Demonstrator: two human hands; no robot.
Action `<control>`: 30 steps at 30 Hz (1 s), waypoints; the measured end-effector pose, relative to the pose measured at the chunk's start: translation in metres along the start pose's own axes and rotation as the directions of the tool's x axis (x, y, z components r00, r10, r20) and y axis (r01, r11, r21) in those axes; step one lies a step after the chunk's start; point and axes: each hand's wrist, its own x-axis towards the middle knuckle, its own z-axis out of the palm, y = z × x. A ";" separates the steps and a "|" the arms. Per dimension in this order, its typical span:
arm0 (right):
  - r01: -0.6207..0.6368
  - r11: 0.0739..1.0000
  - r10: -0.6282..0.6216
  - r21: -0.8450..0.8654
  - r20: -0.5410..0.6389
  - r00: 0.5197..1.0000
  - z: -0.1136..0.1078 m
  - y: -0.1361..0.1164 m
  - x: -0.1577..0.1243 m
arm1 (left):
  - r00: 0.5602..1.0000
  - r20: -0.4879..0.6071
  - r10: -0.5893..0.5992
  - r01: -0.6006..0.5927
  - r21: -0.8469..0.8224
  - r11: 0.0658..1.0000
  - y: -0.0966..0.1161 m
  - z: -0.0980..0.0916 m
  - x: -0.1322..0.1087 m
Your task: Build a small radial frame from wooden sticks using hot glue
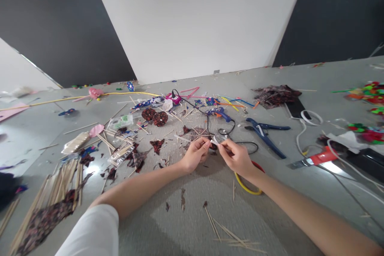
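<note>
1. Grey bench (pixel 144 228) is backed by a white panel (pixel 198 20) at twelve o'clock; thin sticks (pixel 67 178) are heaped at eight o'clock.
2. At the centre, a white strip (pixel 214 142) is pinched — left hand (pixel 196 154) and right hand (pixel 237 157) closed on its ends, it seems.
3. It could be torn or creased by uneven pulling.
4. If the black cord (pixel 257 147) were caught by the right hand, the blue glue gun (pixel 222 115) at one o'clock might be dragged.

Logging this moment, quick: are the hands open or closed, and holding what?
Left hand: closed in a pinch; whether it holds anything can't be told.
Right hand: closed, pinching a white strip.
</note>
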 end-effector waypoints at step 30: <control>0.008 1.000 -0.008 -0.004 0.024 1.000 -0.001 0.000 0.001 | 0.999 0.054 0.005 -0.004 -0.013 1.000 0.003 -0.003 -0.003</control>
